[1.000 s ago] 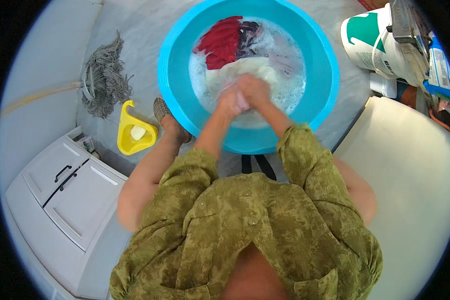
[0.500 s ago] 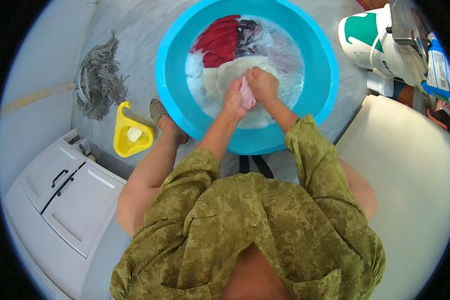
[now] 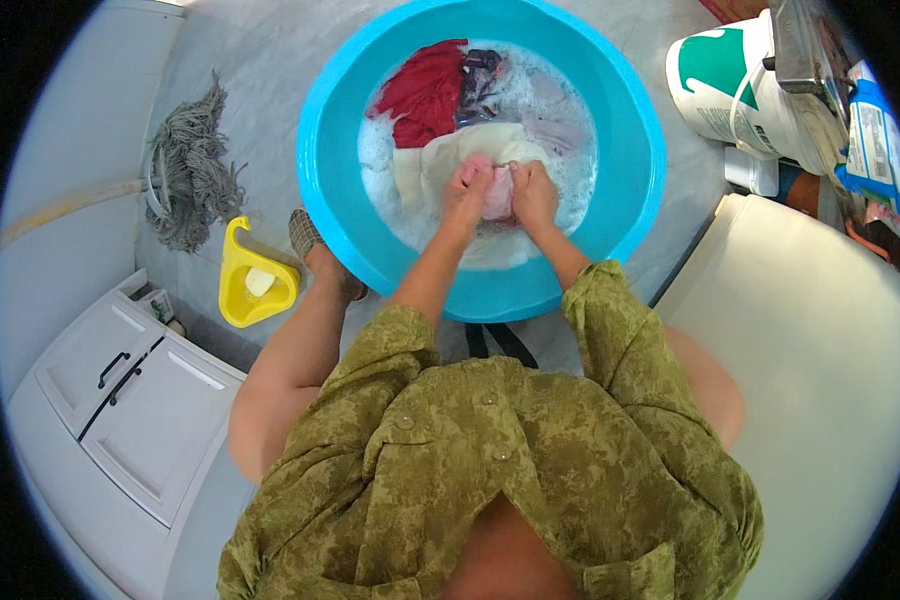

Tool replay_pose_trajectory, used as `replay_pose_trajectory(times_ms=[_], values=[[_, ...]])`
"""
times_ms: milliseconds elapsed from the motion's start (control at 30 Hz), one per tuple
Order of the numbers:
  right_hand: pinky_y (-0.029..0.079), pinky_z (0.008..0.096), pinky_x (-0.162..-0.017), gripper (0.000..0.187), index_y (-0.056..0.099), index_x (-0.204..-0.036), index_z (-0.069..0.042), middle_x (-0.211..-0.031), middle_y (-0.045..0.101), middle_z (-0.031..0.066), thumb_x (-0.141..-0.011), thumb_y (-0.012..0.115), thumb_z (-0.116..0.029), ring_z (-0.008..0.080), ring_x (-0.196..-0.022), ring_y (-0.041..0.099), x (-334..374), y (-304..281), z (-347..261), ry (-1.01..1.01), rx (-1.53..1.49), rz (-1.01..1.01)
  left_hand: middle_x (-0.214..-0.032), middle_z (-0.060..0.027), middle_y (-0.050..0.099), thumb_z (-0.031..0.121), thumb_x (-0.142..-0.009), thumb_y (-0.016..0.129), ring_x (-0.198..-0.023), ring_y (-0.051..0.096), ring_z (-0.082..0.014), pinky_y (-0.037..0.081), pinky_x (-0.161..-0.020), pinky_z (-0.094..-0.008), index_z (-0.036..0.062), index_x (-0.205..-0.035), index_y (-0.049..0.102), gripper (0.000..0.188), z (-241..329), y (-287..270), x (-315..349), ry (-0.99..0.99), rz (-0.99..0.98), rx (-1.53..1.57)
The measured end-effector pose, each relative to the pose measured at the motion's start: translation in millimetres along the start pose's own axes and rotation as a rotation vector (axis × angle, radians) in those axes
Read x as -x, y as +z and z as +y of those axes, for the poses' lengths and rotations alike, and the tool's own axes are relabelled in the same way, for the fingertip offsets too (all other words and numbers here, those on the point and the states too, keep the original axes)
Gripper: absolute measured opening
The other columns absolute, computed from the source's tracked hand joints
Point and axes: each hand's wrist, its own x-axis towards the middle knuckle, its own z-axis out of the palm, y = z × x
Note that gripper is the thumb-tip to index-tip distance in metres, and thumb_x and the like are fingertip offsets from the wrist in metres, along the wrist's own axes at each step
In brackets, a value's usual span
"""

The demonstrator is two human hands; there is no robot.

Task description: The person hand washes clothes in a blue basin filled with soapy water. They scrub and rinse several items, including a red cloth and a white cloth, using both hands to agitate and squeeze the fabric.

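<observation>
Between my two hands a wet pink cloth [image 3: 498,196] is stretched, just over the soapy water. My left hand [image 3: 467,197] has its fingers closed on the cloth's left side, and a pink fold sticks up above them. The right side is gripped by my right hand [image 3: 533,196]. A large blue basin [image 3: 322,180] surrounds both hands. Under and beyond them a white cloth [image 3: 435,165] lies in the suds. Farther back in the water are a red cloth [image 3: 420,95] and a dark patterned cloth [image 3: 482,80].
A yellow scoop [image 3: 232,290] holding a pale soap bar [image 3: 260,281] lies left of the basin, near a grey mop head [image 3: 188,165]. White cabinets [image 3: 160,420] stand at left. At right are a white bucket [image 3: 715,85], a blue package [image 3: 875,150] and a large cream surface [image 3: 790,370].
My hands were close together with the pink cloth bunched between them. Now they are level and slightly apart, with the cloth spread between. The whole view has shifted slightly.
</observation>
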Motion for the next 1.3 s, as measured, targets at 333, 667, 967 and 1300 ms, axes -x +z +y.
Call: replay_pose_trajectory(times_ms=[333, 667, 967, 1300], values=[[0.050, 0.0390, -0.073, 0.025, 0.058, -0.093, -0.005, -0.086, 0.065, 0.0143, -0.084, 0.058, -0.029, 0.0307, -0.086, 0.063, -13, -7, -18, 0.050, 0.136, -0.638, -0.083, -0.0139, 0.064, 0.027, -0.078, 0.062, -0.080, 0.062, -0.0278, 0.049, -0.071, -0.0361, 0.0038, -0.086, 0.062, 0.025, 5, -21, -19, -0.179, -0.258, -0.534], [0.049, 0.0360, -0.070, 0.035, 0.059, -0.093, 0.000, -0.087, 0.063, 0.0119, -0.082, 0.063, -0.034, 0.0261, -0.080, 0.061, -108, -120, -20, -0.074, -0.294, 0.075, -0.087, -0.0094, 0.062, 0.031, -0.080, 0.065, -0.077, 0.059, -0.0245, 0.048, -0.071, -0.0351, 0.0067, -0.110, 0.054, 0.040, 79, -14, -53, 0.372, 0.182, -0.088], [0.046, 0.0423, -0.076, 0.027, 0.063, -0.098, -0.010, -0.100, 0.060, 0.0133, -0.080, 0.058, -0.029, 0.0321, -0.094, 0.058, -13, -31, -5, -0.378, 0.570, 0.014, -0.122, -0.0161, 0.054, 0.036, -0.076, 0.066, -0.113, 0.049, -0.0364, 0.040, -0.091, -0.0503, 0.0108, -0.116, 0.055, 0.048, 12, -57, -5, -0.127, 0.359, -0.699], [0.048, 0.0424, -0.071, 0.023, 0.067, -0.100, -0.015, -0.097, 0.064, 0.0119, -0.087, 0.052, -0.027, 0.0332, -0.084, 0.060, 11, -109, -9, -0.309, 0.130, 0.004, -0.082, -0.0156, 0.067, 0.025, -0.068, 0.069, -0.076, 0.064, -0.0316, 0.049, -0.070, -0.0407, 0.0067, -0.090, 0.062, 0.030, 55, -79, 30, 0.097, 0.502, -0.674]])
